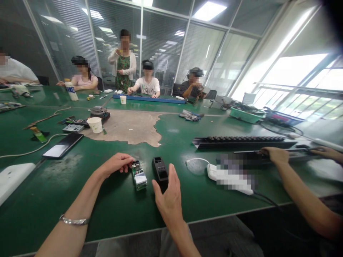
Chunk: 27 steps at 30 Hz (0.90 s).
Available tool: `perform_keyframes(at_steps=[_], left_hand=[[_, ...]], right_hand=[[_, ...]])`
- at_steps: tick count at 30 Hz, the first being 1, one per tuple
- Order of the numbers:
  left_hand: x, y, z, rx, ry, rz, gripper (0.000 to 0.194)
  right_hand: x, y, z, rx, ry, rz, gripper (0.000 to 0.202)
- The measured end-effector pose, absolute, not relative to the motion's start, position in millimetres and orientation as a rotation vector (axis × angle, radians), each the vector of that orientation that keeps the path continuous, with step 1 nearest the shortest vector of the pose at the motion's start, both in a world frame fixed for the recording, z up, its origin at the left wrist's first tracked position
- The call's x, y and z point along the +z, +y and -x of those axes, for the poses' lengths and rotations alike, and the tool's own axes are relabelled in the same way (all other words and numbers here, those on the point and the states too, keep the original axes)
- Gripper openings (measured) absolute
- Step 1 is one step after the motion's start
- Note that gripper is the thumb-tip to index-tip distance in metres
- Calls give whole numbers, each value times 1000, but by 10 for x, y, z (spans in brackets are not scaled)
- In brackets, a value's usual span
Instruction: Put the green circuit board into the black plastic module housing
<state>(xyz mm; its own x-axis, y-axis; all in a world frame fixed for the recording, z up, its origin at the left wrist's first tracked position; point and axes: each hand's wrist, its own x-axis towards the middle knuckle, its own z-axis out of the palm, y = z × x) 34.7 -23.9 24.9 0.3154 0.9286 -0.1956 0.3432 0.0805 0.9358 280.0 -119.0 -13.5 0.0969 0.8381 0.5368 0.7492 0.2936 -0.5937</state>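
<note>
Near the table's front, a green circuit board (139, 177) with a white block on it lies flat. My left hand (118, 165) has curled fingers, closed at the board's far left corner. To the right of the board is a black plastic casing (160, 168) with openings in its face. My right hand (170, 194) is open beside the casing's near end, thumb and fingers apart. It partly hides the casing, and I cannot tell whether it touches it.
A smartphone (63, 145), a white power strip (13, 178) and a paper cup (95, 125) stand left. At right, another person's hand (276, 156) touches a long dark rail near a white power strip (227, 178). Several people are around the far side of the green table (177, 142).
</note>
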Motion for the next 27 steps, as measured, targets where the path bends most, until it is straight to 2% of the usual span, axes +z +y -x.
perform_keyframes(at_steps=[8, 21, 27], left_hand=[[241, -226, -346, 622, 1217, -1496, 40], [227, -158, -279, 708, 1201, -1389, 51], [160, -160, -287, 771, 1180, -1385, 60]], right_hand=[[-177, -1184, -2835, 196, -1678, 1448, 56], [188, -1258, -2529, 431, -1680, 1239, 56], [255, -1278, -2322, 318, -1774, 1266, 58]])
